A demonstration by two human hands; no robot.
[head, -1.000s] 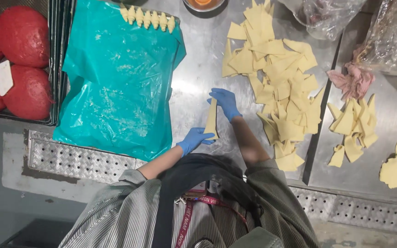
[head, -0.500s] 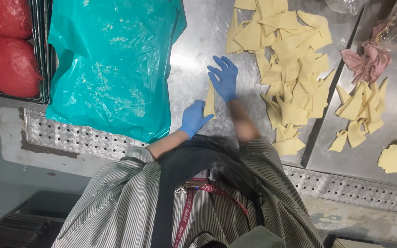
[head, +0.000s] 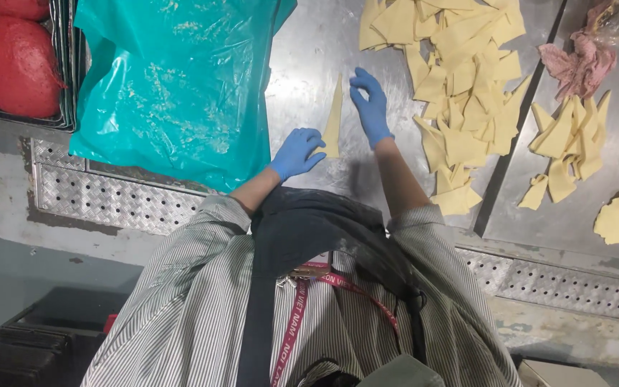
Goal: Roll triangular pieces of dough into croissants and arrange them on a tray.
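Steel worktop carries a thin pale-yellow dough triangle (head: 333, 118), flat for shaping, its base touched by the blue-gloved left hand (head: 296, 152) with fingers together, the right hand (head: 370, 104) spread open at three o'clock.

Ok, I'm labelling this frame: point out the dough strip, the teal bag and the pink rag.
dough strip (head: 334, 118), head view, middle of the strip
teal bag (head: 173, 79), head view, centre of the sheet
pink rag (head: 578, 64), head view, middle of the bunch
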